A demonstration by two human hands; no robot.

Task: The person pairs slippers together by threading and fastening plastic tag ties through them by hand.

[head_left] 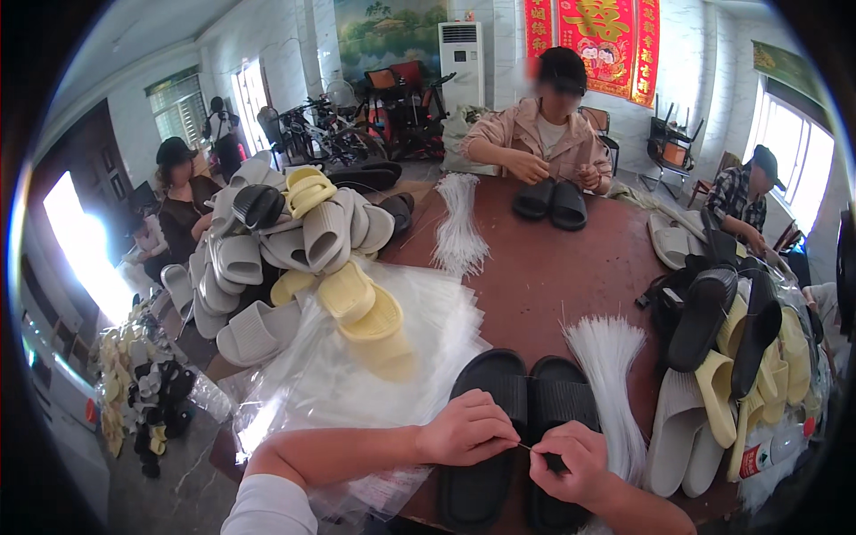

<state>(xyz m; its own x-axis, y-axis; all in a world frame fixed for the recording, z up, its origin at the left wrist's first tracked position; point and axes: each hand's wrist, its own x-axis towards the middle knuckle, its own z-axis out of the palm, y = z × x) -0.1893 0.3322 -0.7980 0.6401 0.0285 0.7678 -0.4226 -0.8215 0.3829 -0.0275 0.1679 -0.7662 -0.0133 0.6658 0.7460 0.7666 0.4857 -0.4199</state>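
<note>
A pair of black slides, the left slide [473,495] and the right slide [560,401], lies side by side on the table in front of me. Over their straps my left hand [468,430] and my right hand [575,459] nearly meet, both closed in a pinch. A thin plastic tie [525,446] runs between the fingertips; where it passes around the slides is hidden. Just right of the slides lies a fanned bundle of white ties [611,370]. Clear plastic bags [392,410] lie left of my hands, with yellow slides [373,321] on top.
A heap of grey, yellow and black slides [294,241] stands at left on the reddish table [571,276]. More slides [713,357] and a bottle [767,450] crowd the right edge. Across the table a person [548,129] handles black slides [550,203] near another tie bundle [460,223].
</note>
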